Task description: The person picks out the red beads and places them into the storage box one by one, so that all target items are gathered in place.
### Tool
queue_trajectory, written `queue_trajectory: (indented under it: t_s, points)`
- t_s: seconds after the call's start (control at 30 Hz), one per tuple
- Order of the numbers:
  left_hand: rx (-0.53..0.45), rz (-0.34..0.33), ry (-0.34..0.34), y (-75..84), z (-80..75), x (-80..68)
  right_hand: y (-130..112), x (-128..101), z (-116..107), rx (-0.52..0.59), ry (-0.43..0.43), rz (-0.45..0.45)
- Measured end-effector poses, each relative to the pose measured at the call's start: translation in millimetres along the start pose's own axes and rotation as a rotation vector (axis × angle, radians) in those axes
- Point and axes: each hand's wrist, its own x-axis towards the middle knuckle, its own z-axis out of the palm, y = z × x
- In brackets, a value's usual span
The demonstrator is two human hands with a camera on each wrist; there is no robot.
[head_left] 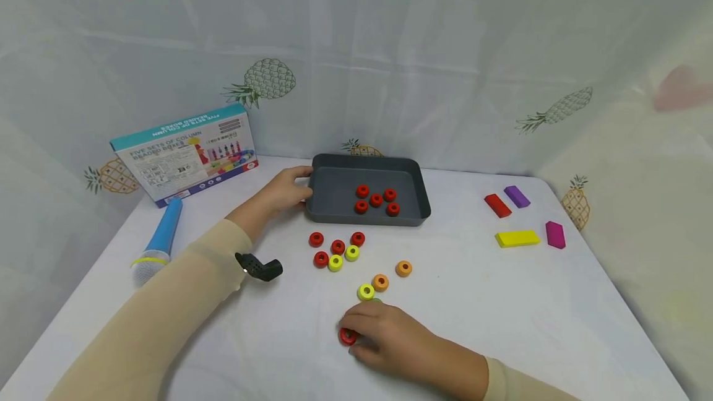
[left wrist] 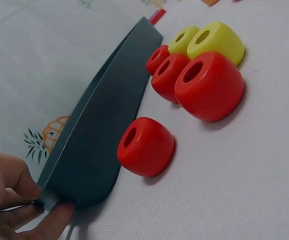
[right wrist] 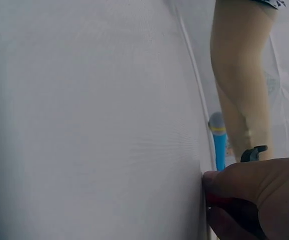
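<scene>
My left hand [head_left: 283,192] holds the left end of a dark grey tray [head_left: 364,219], fingers and thumb at its wall in the left wrist view. Several red beads [head_left: 375,200] lie in the tray. With my right hand [head_left: 398,342] I pinch a red bead [head_left: 348,336] low over the near part of the table; in the right wrist view only a dark red sliver shows between thumb and finger. Just beyond that hand are a yellow bead [head_left: 366,292], an orange bead [head_left: 381,283] and a mostly hidden green bead [head_left: 375,300].
More red beads [left wrist: 147,147] and two yellow beads [head_left: 335,263] sit before the tray, another orange bead [head_left: 403,268] to their right. Coloured blocks [head_left: 517,239] lie at the right. A toy microphone [head_left: 161,234] and an upright cardboard box [head_left: 186,153] occupy the left side.
</scene>
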Motion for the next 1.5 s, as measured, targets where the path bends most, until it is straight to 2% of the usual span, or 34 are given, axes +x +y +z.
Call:
queue_trajectory:
  t_s: [0.13,0.23,0.43,0.57,0.7,0.83,0.93,1.03,1.37,1.5]
  points:
    - [-0.008,-0.005,-0.005,0.0,-1.1,-0.4,0,2,-3,0.004,0.018,-0.017]
    - [-0.008,-0.010,-0.007,-0.4,-1.0,-0.6,0,4,-13,0.047,0.046,-0.013]
    - [0.005,-0.009,0.001,-1.0,-0.1,0.5,9,19,-57,0.122,0.127,0.053]
    - [0.007,-0.008,-0.001,-1.6,0.1,1.6,32,37,-88,0.162,0.198,0.103]
    - [0.003,-0.012,-0.003,-3.0,-1.3,1.9,71,59,-105,0.173,0.284,0.157]
    - [-0.009,-0.005,-0.001,-1.0,-2.1,0.6,111,78,-110,0.163,0.327,0.265]
    - [-0.011,-0.004,-0.001,1.6,-2.0,-0.9,132,84,-109,0.150,0.302,0.345]
    - [-0.010,0.002,-0.006,3.7,-1.7,-1.5,143,86,-105,0.146,0.270,0.387]
    - [0.007,0.029,-0.011,1.8,-2.8,1.6,140,78,-105,0.074,0.265,0.382]
    - [0.008,0.021,-0.010,0.9,-2.4,1.2,129,72,-105,0.107,0.302,0.338]
